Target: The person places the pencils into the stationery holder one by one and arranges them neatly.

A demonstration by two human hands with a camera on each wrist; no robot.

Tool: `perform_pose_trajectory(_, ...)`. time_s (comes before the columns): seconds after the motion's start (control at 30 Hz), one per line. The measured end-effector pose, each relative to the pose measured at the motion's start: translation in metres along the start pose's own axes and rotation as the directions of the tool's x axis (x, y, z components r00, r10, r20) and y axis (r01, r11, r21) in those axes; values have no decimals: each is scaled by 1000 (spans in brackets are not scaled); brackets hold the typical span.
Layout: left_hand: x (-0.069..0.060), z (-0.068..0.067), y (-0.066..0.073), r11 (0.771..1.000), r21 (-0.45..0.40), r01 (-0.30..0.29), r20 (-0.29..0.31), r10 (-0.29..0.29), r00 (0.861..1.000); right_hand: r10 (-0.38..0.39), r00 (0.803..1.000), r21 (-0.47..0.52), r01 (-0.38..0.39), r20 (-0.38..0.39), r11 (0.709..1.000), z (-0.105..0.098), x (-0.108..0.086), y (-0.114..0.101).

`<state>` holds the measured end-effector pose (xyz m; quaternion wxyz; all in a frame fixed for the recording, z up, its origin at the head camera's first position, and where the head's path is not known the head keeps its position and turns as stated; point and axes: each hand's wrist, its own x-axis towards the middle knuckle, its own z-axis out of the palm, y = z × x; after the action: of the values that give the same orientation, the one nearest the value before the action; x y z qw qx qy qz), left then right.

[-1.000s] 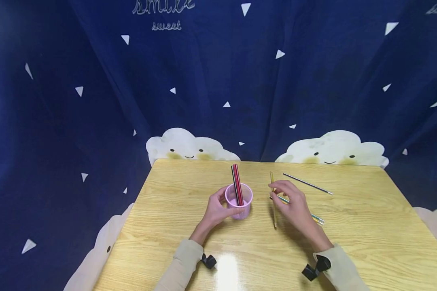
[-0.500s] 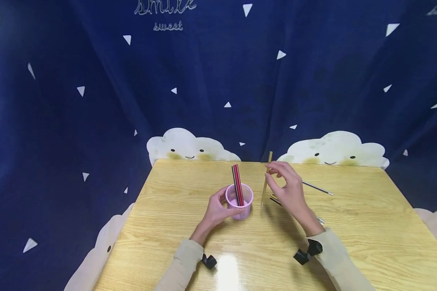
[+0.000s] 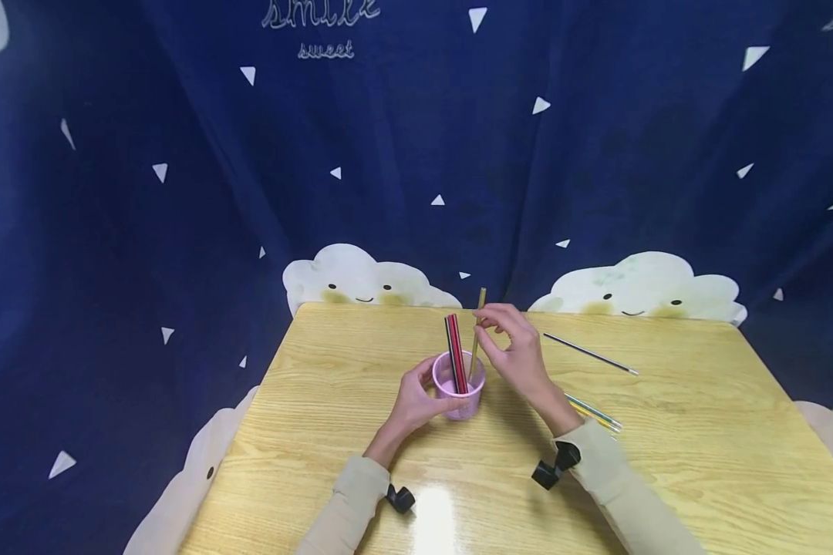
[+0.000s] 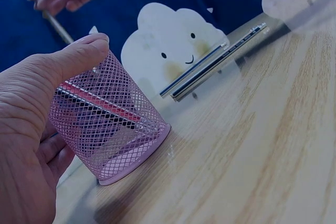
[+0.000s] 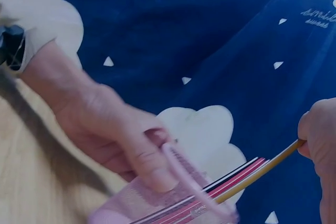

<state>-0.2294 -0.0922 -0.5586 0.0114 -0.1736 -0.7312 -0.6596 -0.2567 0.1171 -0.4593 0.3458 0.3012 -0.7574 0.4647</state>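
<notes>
Partly inside cup (image 3: 462,412) (seemingly): held pencil (image 3: 475,351).

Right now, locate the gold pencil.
Near the head view's centre, the gold pencil slants from the right hand into the cup, right of the red pencils.

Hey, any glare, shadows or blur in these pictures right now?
Head view: bright glare on the table, between the forearms near the bottom edge; left wrist view: bluish, with a dark shadow just below the pink cup; right wrist view: soft, the left hand and cup lacking crisp detail.
</notes>
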Motion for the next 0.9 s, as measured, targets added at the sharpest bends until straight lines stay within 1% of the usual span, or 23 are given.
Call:
perform_pose_trajectory(0.17,0,0,0,1000,9,15,2,-15,1000,17,998,1,-17,59,1000,10,-11,9)
perform_pose_trajectory(0.27,0,0,0,1000,3,17,2,-17,1000,23,995,-6,-23,92,1000,13,-15,12)
perform_pose_trajectory(0.33,0,0,-1,1000,5,14,3,-14,1000,41,992,-12,-39,120,999,15,-17,14)
perform_pose_trajectory(0.5,0,0,-1,1000,-1,2,3,-2,1000,120,974,-36,-115,193,993,20,-23,18)
perform_pose_trajectory(0.53,-1,0,3,1000,-14,2,7,-2,1000,135,969,-41,-129,206,991,21,-25,19)
perform_pose_trajectory(0.57,-1,0,3,1000,-25,5,8,-5,1000,150,965,-44,-144,215,989,22,-26,19)
perform_pose_trajectory(0.7,-1,0,4,998,-59,11,12,-10,1000,171,957,-59,-162,234,985,25,-31,22)
perform_pose_trajectory(0.73,-1,0,5,998,-57,14,13,-14,1000,172,956,-60,-162,237,985,25,-32,22)
perform_pose_trajectory(0.77,0,1,0,999,-50,12,10,-11,1000,174,955,-63,-164,239,985,25,-32,22)
perform_pose_trajectory(0.9,0,0,0,1000,-22,-1,4,2,1000,172,953,-79,-157,249,984,23,-34,21)
